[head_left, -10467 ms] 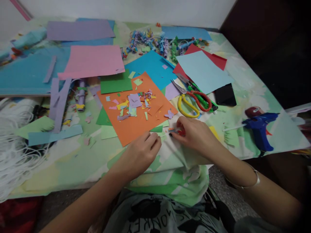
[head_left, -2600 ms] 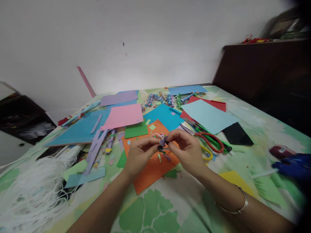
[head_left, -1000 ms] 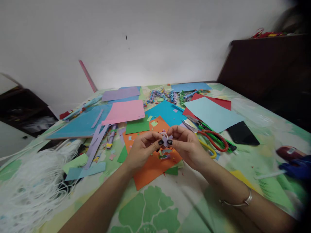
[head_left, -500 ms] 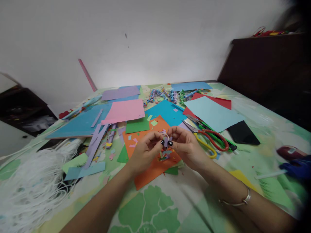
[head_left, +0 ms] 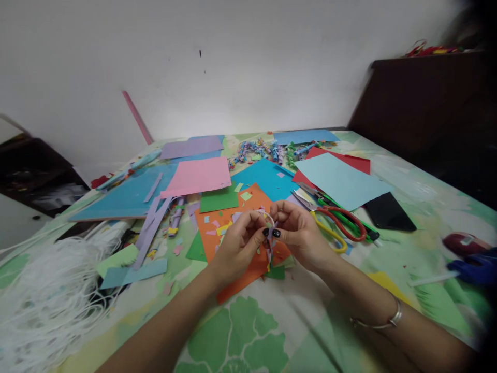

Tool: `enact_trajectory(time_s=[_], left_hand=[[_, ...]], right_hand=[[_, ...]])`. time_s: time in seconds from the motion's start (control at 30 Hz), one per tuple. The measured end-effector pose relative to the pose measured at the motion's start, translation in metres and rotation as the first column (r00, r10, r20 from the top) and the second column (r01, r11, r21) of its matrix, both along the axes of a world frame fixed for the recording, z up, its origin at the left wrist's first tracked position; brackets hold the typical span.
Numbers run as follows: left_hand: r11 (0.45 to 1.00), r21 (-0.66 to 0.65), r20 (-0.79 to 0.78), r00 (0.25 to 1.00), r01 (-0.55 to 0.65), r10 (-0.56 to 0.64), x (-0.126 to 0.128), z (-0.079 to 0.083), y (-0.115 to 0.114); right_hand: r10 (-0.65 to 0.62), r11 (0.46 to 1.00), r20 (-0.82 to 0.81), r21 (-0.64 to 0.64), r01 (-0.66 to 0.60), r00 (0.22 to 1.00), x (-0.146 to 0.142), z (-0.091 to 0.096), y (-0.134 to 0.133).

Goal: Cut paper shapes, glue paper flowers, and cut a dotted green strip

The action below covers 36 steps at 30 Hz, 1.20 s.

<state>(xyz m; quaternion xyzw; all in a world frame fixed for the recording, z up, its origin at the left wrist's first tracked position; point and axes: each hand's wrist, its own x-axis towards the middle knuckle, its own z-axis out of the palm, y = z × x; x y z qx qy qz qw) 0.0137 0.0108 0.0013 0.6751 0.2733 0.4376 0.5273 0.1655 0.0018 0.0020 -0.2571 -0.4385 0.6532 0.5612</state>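
Note:
Over the orange paper sheet point(head_left: 243, 278), my left hand point(head_left: 236, 253) and my right hand point(head_left: 305, 235) meet fingertip to fingertip. Between their thumbs and forefingers is a small purple paper flower point(head_left: 271, 228), seen nearly edge-on now. A thin white loop arches above it, and small coloured pieces dangle below; how these are joined is hidden by the fingers. Both hands are closed in a pinch. Just right of my right hand lie red-handled scissors point(head_left: 345, 221) and yellow-handled scissors point(head_left: 330, 234).
A white string tangle point(head_left: 50, 305) spreads at the left. Pink point(head_left: 200, 176), blue point(head_left: 264, 178) and pale blue point(head_left: 341, 178) sheets lie behind the hands. Curled paper pieces point(head_left: 258, 150) sit near the wall. A black phone point(head_left: 390, 212) and a blue-and-red tool point(head_left: 476, 267) are at the right.
The purple flower has turned from facing me to nearly edge-on, and the dangling pieces have swung closer together. My hands stay in almost the same place.

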Motion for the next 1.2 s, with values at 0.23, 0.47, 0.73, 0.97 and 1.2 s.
enact_trajectory(time_s=[0.23, 0.47, 0.73, 0.97, 1.2], left_hand=[[0.977, 0.188, -0.028, 0.994, -0.1, 0.107, 0.0, -0.009, -0.003], [0.854, 0.483, -0.143, 0.944, -0.195, 0.296, -0.005, -0.018, -0.002], [0.944, 0.295, -0.07, 0.981, -0.15, 0.178, 0.0, -0.014, -0.001], [0.992, -0.124, 0.17, 0.985, 0.008, 0.013, 0.004, -0.004, -0.001], [0.989, -0.138, 0.235, 0.972, 0.045, -0.012, 0.003, -0.005, 0.001]], right_hand=[[0.006, 0.997, -0.061, -0.076, -0.011, 0.998, -0.002, 0.006, -0.002], [0.028, 0.991, -0.1, -0.129, -0.041, 0.995, -0.004, 0.003, -0.004], [0.061, 0.991, -0.104, -0.11, -0.072, 0.993, -0.005, 0.001, -0.005], [0.069, 0.997, -0.089, -0.017, -0.071, 0.994, 0.0, 0.006, 0.0], [0.066, 0.997, -0.028, 0.044, -0.065, 0.997, 0.0, 0.004, 0.001]])
